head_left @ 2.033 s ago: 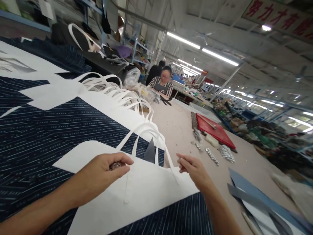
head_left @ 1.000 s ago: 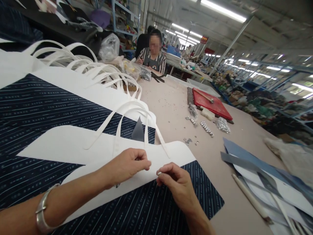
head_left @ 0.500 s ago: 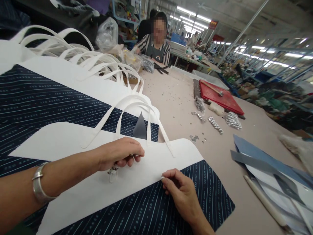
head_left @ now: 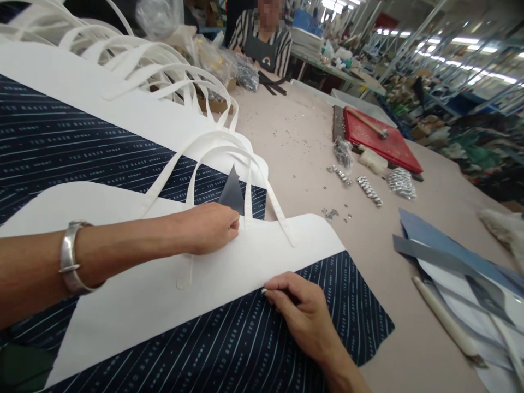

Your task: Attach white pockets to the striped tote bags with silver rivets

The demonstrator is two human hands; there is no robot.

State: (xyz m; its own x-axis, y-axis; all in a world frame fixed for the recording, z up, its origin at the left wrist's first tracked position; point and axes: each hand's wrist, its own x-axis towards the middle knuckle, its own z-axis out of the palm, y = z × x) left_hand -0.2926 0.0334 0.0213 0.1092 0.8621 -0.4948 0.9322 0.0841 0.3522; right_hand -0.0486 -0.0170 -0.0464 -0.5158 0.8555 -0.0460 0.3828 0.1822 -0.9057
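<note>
A white panel (head_left: 123, 322) with rounded top corners lies before me, joined to navy striped fabric (head_left: 213, 349) printed with pale lettering. White strap handles (head_left: 282, 218) loop from its upper edge, and one strap end shows below my left wrist. My left hand (head_left: 215, 228) is closed, knuckles up, over the upper part of the panel; whatever its fingers hold is hidden. Lower and to the right, my right hand (head_left: 298, 308) pinches a small white piece (head_left: 264, 291) between thumb and forefinger, over the panel's seam with the fabric. A dark grey pointed piece (head_left: 232, 194) shows behind the handles.
Similar panels with white handles (head_left: 164, 76) lie stacked behind. Small metal pieces (head_left: 331, 213) are scattered on the table (head_left: 303, 240). A hammer (head_left: 370, 124) rests on a red board (head_left: 403, 150). Grey and white sheets (head_left: 446, 295) lie at right. A person (head_left: 266, 41) sits across the table.
My left hand has turned knuckles up, hiding the small shiny things that showed beneath its palm. My right hand keeps its pinch. The view has tilted downward.
</note>
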